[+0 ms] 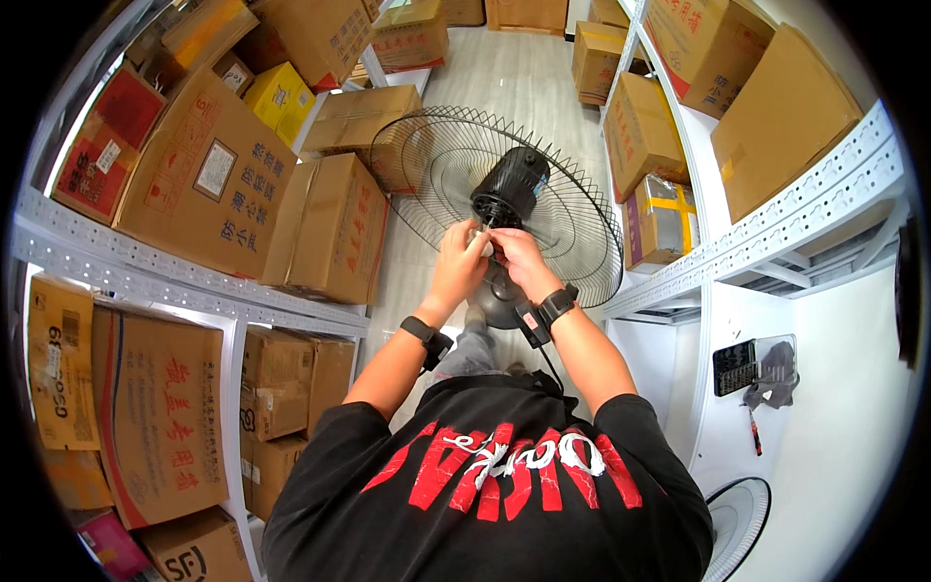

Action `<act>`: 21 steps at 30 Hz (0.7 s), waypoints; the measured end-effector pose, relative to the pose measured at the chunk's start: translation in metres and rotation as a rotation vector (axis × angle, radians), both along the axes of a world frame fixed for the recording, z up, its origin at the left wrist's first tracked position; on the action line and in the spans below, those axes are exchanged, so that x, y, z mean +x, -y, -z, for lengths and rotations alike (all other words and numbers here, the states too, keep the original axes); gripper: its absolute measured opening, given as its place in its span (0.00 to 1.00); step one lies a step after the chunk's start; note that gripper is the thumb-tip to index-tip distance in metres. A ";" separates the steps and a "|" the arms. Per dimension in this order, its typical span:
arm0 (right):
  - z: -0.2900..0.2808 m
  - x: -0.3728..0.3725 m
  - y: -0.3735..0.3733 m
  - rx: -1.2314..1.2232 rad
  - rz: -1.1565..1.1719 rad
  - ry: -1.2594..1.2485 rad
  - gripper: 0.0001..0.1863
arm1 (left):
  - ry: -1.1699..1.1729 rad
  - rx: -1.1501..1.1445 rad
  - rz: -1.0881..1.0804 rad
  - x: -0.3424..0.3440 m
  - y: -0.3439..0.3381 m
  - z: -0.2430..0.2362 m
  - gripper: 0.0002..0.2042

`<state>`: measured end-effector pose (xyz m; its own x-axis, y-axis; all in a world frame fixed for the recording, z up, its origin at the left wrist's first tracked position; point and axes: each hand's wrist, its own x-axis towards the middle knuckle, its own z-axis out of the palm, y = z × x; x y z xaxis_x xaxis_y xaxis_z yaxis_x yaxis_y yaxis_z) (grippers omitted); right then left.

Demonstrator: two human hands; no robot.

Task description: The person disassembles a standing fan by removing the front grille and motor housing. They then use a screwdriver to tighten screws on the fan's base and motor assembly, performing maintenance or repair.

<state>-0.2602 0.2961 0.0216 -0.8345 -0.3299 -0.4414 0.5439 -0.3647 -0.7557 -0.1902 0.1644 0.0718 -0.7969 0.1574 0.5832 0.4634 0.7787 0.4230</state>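
A large black pedestal fan (511, 184) stands in front of me, its wide wire guard (417, 145) turned away and its motor housing facing me. Just below the motor, both my hands meet at the fan's neck. The fingers of my left hand (458, 260) are pinched together around a small pale piece that is too covered to name. Against them, the fingertips of my right hand (524, 260) are closed too, and what they grip is hidden. Part of the fan's round black base (499, 308) shows beneath my hands.
Shelves with cardboard boxes (208, 175) line the left side, and more boxes (645, 131) fill the right rack. On a white surface at right lie a black case (734, 369), a grey cloth (774, 376) and a red-handled screwdriver (755, 433). Another fan guard (739, 529) sits at lower right.
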 end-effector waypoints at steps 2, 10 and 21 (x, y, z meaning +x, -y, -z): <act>-0.001 0.002 0.000 0.006 0.012 0.015 0.07 | 0.013 0.011 0.003 0.000 0.002 -0.001 0.22; -0.010 0.007 0.002 -0.023 0.078 0.019 0.07 | 0.338 0.637 0.001 -0.013 0.004 0.009 0.23; -0.026 0.017 0.005 0.044 0.115 0.039 0.10 | 0.350 0.450 -0.051 -0.009 0.009 0.014 0.22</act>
<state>-0.2432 0.2908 0.0475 -0.8473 -0.2126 -0.4867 0.5302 -0.3929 -0.7513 -0.1994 0.1556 0.0581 -0.9546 -0.0889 0.2842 0.2030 0.5040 0.8395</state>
